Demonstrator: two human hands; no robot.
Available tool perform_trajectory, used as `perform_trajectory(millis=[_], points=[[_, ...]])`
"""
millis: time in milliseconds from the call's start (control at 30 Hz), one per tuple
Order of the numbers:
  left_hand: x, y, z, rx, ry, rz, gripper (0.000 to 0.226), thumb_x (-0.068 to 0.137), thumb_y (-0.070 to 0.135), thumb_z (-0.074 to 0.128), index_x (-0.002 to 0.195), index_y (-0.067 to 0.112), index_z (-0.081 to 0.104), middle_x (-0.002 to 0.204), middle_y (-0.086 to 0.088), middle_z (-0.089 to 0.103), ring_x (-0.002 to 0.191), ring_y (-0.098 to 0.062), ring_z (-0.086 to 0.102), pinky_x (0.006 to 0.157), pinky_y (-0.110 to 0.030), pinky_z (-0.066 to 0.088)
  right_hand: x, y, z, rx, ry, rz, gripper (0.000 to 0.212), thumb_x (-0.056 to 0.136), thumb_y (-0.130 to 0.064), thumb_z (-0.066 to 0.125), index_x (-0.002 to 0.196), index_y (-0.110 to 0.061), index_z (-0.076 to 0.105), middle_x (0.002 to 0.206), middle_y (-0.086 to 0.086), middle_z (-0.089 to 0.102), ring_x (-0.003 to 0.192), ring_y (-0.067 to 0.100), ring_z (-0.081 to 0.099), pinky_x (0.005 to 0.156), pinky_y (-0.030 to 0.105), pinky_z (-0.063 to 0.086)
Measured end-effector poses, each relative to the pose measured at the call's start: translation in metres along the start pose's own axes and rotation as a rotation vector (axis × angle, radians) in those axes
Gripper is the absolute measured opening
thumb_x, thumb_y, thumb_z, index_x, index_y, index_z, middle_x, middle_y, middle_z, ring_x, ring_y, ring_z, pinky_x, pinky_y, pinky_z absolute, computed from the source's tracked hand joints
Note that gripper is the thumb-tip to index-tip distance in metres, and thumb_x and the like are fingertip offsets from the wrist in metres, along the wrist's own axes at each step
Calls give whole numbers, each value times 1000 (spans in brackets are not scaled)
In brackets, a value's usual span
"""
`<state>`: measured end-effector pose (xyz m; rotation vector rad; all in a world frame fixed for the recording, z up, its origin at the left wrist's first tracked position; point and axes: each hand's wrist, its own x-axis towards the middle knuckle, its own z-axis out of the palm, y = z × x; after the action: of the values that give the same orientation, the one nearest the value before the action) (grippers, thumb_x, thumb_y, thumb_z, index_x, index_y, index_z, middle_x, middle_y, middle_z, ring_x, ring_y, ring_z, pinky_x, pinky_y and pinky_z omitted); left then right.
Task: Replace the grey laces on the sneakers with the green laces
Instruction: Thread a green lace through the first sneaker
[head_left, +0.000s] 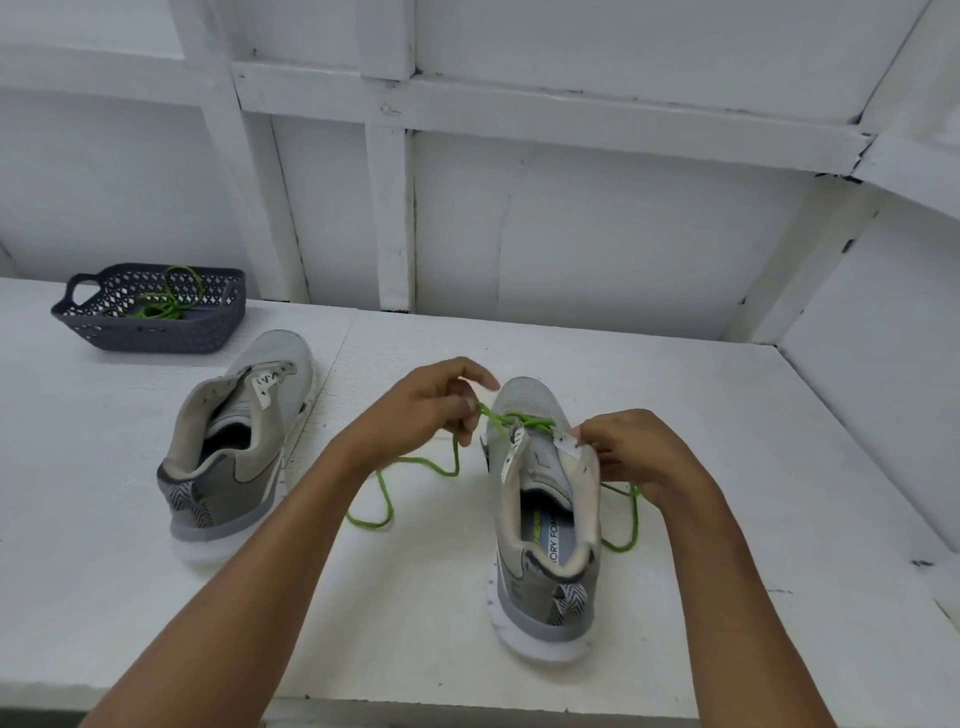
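Two grey sneakers stand on a white table, heels toward me. The right sneaker (545, 525) has a green lace (384, 493) threaded through its front eyelets, with loose ends trailing on the table on both sides. My left hand (431, 410) pinches the lace just left of the sneaker's toe area. My right hand (639, 457) grips the right eyelet edge of that sneaker and part of the lace. The left sneaker (244, 447) has no lace in it. A second green lace (166, 301) lies in a dark basket.
The dark blue perforated basket (156, 332) sits at the table's far left. White panelled walls enclose the table at the back and right. The table's front edge (467, 701) runs just below my forearms.
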<state>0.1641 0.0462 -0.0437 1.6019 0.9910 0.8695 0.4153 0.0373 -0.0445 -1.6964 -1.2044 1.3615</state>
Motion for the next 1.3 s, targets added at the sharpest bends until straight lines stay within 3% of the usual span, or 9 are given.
perform_trajectory(millis=[100,200,333,500,633,733,833,1067,1300], points=[[8,5,9,-137,69,-34,40,88,-13,39,107,3,70,78,-11,58,55,-17,38,52,-29,36,1,4,-2,52,9,19,18,86,3,57,94,16,67,75,20,62,57,23,59,51,27,53],[16,11,19,-73,92,-65,22,90,-2,54,95,4,74,71,-9,52,55,-14,30,50,-27,25,1,4,-3,86,5,29,19,86,4,57,96,16,67,73,18,63,54,20,60,52,27,52],[25,16,34,108,97,-18,25,93,26,68,81,5,72,58,0,46,45,-5,33,47,-15,29,1,5,-5,114,-11,42,19,85,2,60,95,17,67,67,15,64,52,18,61,54,28,52],[38,19,37,70,89,-34,15,98,8,58,98,7,73,67,0,69,50,-13,47,50,-21,41,1,6,-6,139,-27,40,22,86,2,61,100,18,66,60,9,64,50,15,61,52,27,51],[45,23,39,58,71,-125,22,90,-2,51,87,10,69,73,-4,68,50,-10,42,48,-21,36,0,4,-7,129,-42,47,26,85,1,60,103,18,66,73,16,66,58,19,63,55,27,53],[49,22,41,278,38,-91,15,91,12,63,80,18,71,68,4,62,50,-1,44,50,-16,36,-1,3,-6,124,-44,48,25,86,1,59,103,18,65,71,15,66,57,19,63,55,28,53],[53,17,42,508,-52,-30,20,90,28,69,71,22,71,61,7,59,55,-6,45,55,-24,37,0,4,-6,127,-45,54,27,86,3,57,105,20,63,66,12,64,53,15,62,56,28,54],[58,23,44,701,-189,-43,23,91,36,67,91,16,78,80,1,72,71,-14,60,65,-30,47,2,8,-9,167,-64,68,26,87,3,58,106,20,63,54,4,61,48,11,59,58,28,53],[69,33,46,845,-305,-83,20,91,25,66,82,11,76,68,-1,67,59,-11,49,56,-24,39,5,12,-9,192,-69,62,29,87,2,59,109,19,63,83,19,65,65,20,64,61,29,57]])
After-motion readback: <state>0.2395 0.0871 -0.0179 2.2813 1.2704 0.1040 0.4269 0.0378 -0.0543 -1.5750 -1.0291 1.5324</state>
